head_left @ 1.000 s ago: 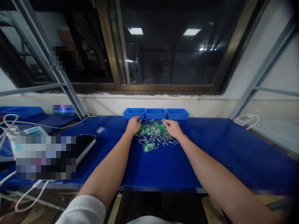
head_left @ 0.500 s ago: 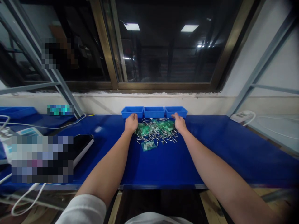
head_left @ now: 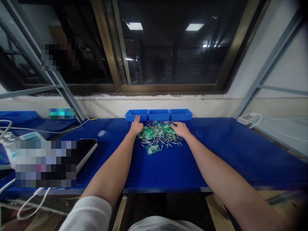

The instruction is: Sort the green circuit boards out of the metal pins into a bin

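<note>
Loose silver metal pins that look like blind rivets (head_left: 162, 140) lie in a pile on the blue tabletop, mixed with small green clear bags (head_left: 147, 132). One green bag with pale pieces inside (head_left: 153, 149) rests at the pile's near edge. My left hand (head_left: 136, 126) is at the pile's left side, fingers spread and pointing toward the left blue bin (head_left: 136, 113), with nothing visible in it. At the pile's right side, my right hand (head_left: 181, 129) reaches inward over the green bags, thumb and fingers apart; its fingertips are partly hidden among them.
A middle blue bin (head_left: 158, 114) and a right one (head_left: 181, 113) complete the row against the wall. To the left are a dark-topped device (head_left: 85, 149), partly blurred, and white cables. A white power strip (head_left: 249, 118) lies at far right, beside a metal frame post.
My right hand has moved left, from beside the pile onto its right edge. My left hand stays near the same spot, its fingers now more stretched out.
</note>
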Tool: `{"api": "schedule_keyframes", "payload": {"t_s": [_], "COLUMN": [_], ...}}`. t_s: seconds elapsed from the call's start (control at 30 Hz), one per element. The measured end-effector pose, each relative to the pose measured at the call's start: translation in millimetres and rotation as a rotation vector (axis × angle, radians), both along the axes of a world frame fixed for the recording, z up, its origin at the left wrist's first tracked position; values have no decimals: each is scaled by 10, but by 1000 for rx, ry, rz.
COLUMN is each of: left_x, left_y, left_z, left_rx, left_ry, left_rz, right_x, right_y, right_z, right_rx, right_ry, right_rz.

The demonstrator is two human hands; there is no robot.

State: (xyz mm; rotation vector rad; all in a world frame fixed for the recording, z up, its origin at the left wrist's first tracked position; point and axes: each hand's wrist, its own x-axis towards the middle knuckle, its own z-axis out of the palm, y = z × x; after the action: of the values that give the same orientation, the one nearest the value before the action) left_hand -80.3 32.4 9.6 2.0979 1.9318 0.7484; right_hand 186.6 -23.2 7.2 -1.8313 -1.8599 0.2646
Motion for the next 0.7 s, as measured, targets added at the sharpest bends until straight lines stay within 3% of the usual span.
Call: {"api": "schedule_keyframes", "payload": {"t_s": [0.17,0.33,0.43,0.7], "left_x": [24,79,125,203], "left_y": [-13,-124,-175,-185], "left_z": [-6,60,96,82], "left_rx": [-44,155,226,37], "left_ry": [68,103,173,276], "left_rz": [-53,36,11,-40], "right_x": [-87,-122,-122,56], "right_y": [0,10,24,79], "right_z": [-5,-34,-33,33], "right_rx": [-8,9,67,153], "right_ry": [-25,-5,13,-18], "right_rz": [59,74,48,-149]}}
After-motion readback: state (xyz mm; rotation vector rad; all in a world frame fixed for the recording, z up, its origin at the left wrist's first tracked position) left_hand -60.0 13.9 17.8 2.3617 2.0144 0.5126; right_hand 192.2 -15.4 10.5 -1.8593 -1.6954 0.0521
